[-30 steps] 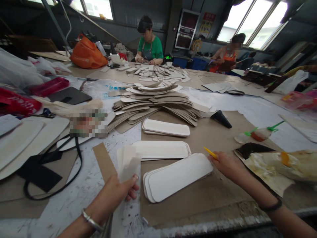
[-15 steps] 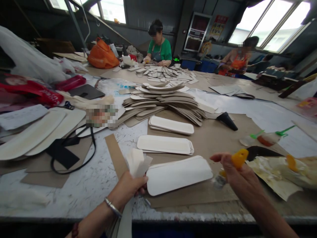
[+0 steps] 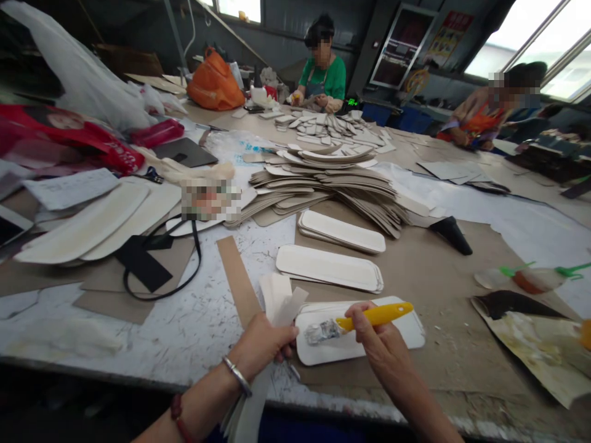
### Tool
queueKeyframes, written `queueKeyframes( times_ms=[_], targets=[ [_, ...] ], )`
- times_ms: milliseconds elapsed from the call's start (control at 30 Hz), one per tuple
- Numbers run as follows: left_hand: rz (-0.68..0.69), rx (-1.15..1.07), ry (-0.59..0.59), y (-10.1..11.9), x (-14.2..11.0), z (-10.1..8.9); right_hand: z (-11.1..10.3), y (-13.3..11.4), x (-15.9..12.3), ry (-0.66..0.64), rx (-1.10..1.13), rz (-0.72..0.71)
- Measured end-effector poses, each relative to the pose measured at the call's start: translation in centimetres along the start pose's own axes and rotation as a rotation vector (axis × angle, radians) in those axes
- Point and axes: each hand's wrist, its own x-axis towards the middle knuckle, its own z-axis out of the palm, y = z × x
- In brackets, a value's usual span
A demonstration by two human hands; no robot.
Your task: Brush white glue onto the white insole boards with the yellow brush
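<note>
My right hand [image 3: 383,341] is closed around the yellow handle of a paintbrush [image 3: 390,312]. Its whitish, coated bristles rest over the left part of a white panel with rounded corners [image 3: 332,354], the top one of a small stack. In my left hand [image 3: 263,344] is a bundle of pale strips [image 3: 276,296], which stick out above the fist and hang below it past the table edge. My left thumb tip is at the panel's left end; whether it presses on it I cannot tell. Two more small stacks of white panels [image 3: 327,267] [image 3: 341,232] lie behind.
A large pile of grey-backed panels [image 3: 323,184] stands further back. To the right are a glue-smeared sheet [image 3: 521,354], a black cone-shaped object [image 3: 452,235] and a bottle with a green tip [image 3: 538,278]. A black strap [image 3: 199,264] lies left. Two people work across the table.
My right hand has brought the brush leftward from beside the glue-smeared sheet onto the nearest white panel. My left hand keeps hold of the strips. The whole view has shifted.
</note>
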Motion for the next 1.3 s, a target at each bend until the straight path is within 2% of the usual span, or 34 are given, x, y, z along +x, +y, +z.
queueKeyframes(
  times_ms=[67,133,200,300,467,633,800,867,933,1033,1167,1233,1300],
  targets=[
    [-0.004,-0.002,0.005,0.2,-0.2,0.0,-0.6,-0.5,-0.3,-0.106,-0.036,0.037],
    [-0.013,0.011,0.021,0.5,-0.5,0.1,-0.7,-0.7,-0.8,-0.128,-0.023,0.056],
    [-0.025,0.025,0.040,0.6,-0.7,0.1,-0.8,-0.4,-1.2,-0.041,-0.048,0.036],
    [-0.036,0.033,0.056,0.5,-0.8,0.2,-1.8,1.1,-1.5,0.128,-0.203,-0.042],
    [-0.031,0.021,0.052,0.2,-0.5,0.1,-5.0,3.4,-1.5,0.245,-0.510,-0.197],
    [-0.047,0.017,0.060,0.0,-0.4,0.1,-7.2,2.9,-1.8,0.386,-0.673,-0.295],
    [0.014,-0.045,0.068,-0.6,-0.4,0.1,-8.4,2.4,-2.1,0.424,-0.872,-0.395],
    [0.009,-0.040,0.066,-0.8,-0.3,0.0,-7.7,2.9,-2.2,0.416,-0.926,-0.456],
    [0.017,-0.023,0.069,-1.1,-0.2,0.0,-5.9,3.4,-2.5,0.382,-0.929,-0.510],
    [0.036,-0.004,0.076,-1.4,-0.1,0.0,-1.9,3.2,-3.4,0.351,-0.813,-0.526],
    [0.050,-0.043,0.070,-1.6,0.0,0.1,3.1,1.2,-4.7,0.289,-0.574,-0.613],
    [0.044,-0.062,0.071,-1.4,-0.2,0.1,4.3,-0.1,-5.0,0.259,-0.453,-0.640],
    [0.035,-0.067,0.063,-1.1,-0.4,0.1,4.1,-0.9,-5.0,0.191,-0.318,-0.607]
  ],
)
